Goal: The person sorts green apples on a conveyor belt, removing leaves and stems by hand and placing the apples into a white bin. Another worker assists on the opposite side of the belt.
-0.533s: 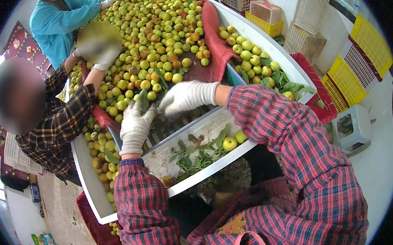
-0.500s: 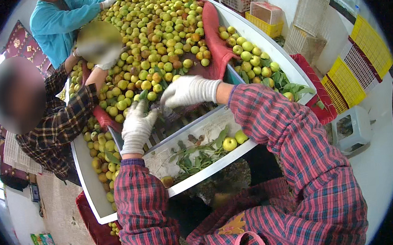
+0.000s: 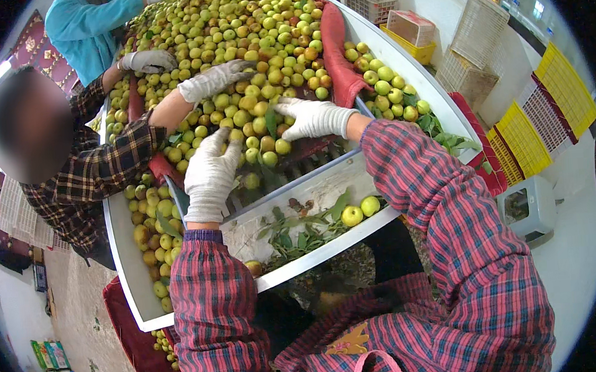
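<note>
My left hand point(image 3: 211, 178), in a white knit glove, is at the near left edge of a heap of small round yellow-green fruits point(image 3: 237, 111), some with brown patches. Its fingers are apart and touch the nearest fruits. Across from it, my gloved right hand point(image 3: 319, 117) reaches in from the right, fingers spread against the heap's near edge beside a green leaf point(image 3: 270, 119). Several fruits lie between both hands. Below them a dark slatted surface point(image 3: 290, 167) shows. I see nothing gripped in either hand.
A white-rimmed trough point(image 3: 303, 263) in front holds leaves point(image 3: 298, 238) and two fruits point(image 3: 360, 210). Side channels hold more fruits point(image 3: 392, 93). A co-worker's gloved hands point(image 3: 215, 81) work on the heap at left; another person's blue sleeve point(image 3: 93, 24) is behind. Red padding point(image 3: 337, 59) edges the heap.
My hands have moved forward, the right one also rightward, so they are farther apart. Fruits now cover part of the slats between them. The co-worker's nearer hand has reached over the heap.
</note>
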Demonstrator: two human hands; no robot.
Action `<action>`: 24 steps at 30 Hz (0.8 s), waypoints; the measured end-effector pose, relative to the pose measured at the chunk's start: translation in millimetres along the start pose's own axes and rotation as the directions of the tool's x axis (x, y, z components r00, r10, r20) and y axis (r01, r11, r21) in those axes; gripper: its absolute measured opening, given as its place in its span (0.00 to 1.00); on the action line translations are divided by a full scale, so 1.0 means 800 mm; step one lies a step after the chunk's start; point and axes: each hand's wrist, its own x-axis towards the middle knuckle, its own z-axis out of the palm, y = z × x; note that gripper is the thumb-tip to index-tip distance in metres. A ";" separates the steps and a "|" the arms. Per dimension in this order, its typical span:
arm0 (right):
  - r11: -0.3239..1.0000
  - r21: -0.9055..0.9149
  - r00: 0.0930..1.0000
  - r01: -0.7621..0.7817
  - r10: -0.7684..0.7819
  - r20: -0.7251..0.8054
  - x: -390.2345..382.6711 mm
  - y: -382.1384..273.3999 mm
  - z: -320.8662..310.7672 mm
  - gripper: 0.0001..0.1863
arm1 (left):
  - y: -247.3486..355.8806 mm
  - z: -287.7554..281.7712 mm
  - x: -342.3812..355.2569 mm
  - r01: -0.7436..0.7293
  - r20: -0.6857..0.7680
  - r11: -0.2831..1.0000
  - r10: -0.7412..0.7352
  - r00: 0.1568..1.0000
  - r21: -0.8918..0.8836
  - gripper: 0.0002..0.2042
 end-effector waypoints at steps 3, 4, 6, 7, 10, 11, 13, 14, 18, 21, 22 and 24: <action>0.971 0.098 0.957 0.219 -0.233 0.174 -0.002 -0.029 -0.003 0.41 | -0.031 0.007 0.011 -0.044 -0.014 0.989 0.047 0.999 0.142 0.26; 0.936 0.140 0.924 0.322 -0.343 0.167 -0.003 -0.034 0.003 0.41 | -0.036 0.009 0.013 -0.044 -0.024 0.979 0.050 0.998 0.201 0.28; 0.942 0.262 0.920 0.208 -0.280 0.274 -0.014 -0.049 -0.011 0.37 | -0.046 0.010 0.012 0.048 0.024 0.966 -0.056 0.998 0.252 0.32; 0.944 0.290 0.946 0.158 -0.229 0.229 -0.012 -0.048 -0.013 0.34 | -0.052 0.011 0.013 0.075 0.044 0.963 -0.090 0.995 0.261 0.33; 0.952 0.305 0.998 0.017 -0.033 0.046 -0.004 -0.030 -0.035 0.23 | -0.061 0.012 0.012 0.086 0.131 0.952 -0.130 0.983 0.293 0.34; 0.965 0.264 0.995 0.002 0.024 -0.095 0.001 -0.018 -0.035 0.24 | -0.066 0.013 0.012 0.067 0.189 0.946 -0.132 0.973 0.316 0.34; 0.983 0.146 0.946 -0.115 0.153 -0.286 0.004 0.018 -0.045 0.27 | -0.048 0.019 0.007 -0.008 0.198 0.924 -0.074 0.978 0.382 0.30; 0.977 0.077 0.919 -0.200 0.214 -0.330 0.005 0.030 -0.045 0.30 | -0.036 0.016 0.007 -0.028 0.261 0.938 -0.067 0.963 0.345 0.28; 0.953 -0.186 0.969 -0.240 0.223 -0.110 0.008 0.024 -0.020 0.37 | -0.002 0.003 0.000 -0.125 0.403 0.968 0.027 0.915 0.218 0.18; 0.990 -0.133 0.996 -0.036 0.047 0.078 0.006 -0.002 -0.004 0.40 | 0.015 0.007 -0.002 -0.036 0.342 0.988 -0.018 0.940 0.150 0.17; 0.996 -0.090 0.981 -0.010 0.027 0.194 0.007 -0.024 -0.006 0.40 | 0.012 0.004 -0.002 -0.019 0.297 0.990 -0.024 0.955 0.140 0.16; 0.967 0.031 0.942 0.252 -0.252 0.221 0.003 -0.040 0.009 0.40 | 0.007 0.003 -0.002 -0.009 0.160 0.993 -0.010 0.987 0.115 0.16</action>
